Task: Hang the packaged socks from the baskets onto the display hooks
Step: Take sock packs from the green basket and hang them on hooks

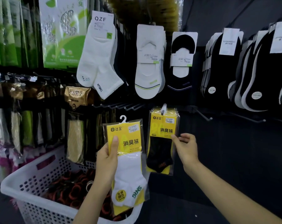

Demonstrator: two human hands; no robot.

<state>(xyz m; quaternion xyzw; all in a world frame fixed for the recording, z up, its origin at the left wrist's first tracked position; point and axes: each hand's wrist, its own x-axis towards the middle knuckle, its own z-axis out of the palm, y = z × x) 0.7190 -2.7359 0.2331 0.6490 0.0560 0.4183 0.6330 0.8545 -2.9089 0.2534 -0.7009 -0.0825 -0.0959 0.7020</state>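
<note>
2 sock packs are held at the display wall.
The white sock pack [129, 167] is gripped upright in the left hand [106, 160], thumb laid flat on its yellow card, above the white basket [15, 183]. The black sock pack [161, 143], hung on a display hook [163, 109], is pinched at its right edge by the right hand [185, 147], forearm raised.

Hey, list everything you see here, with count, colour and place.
white sock pack: one, yellow card, held at centre
black sock packs: stack, yellow card, hung on centre hook
empty hooks: several, grey, middle row
basket: one, white, lower left
hanging socks: many, white and black, upper rows
green boxes: several, green, upper left
left hand: one, grips the white sock pack
right hand: one, pinches the black sock packs
</note>
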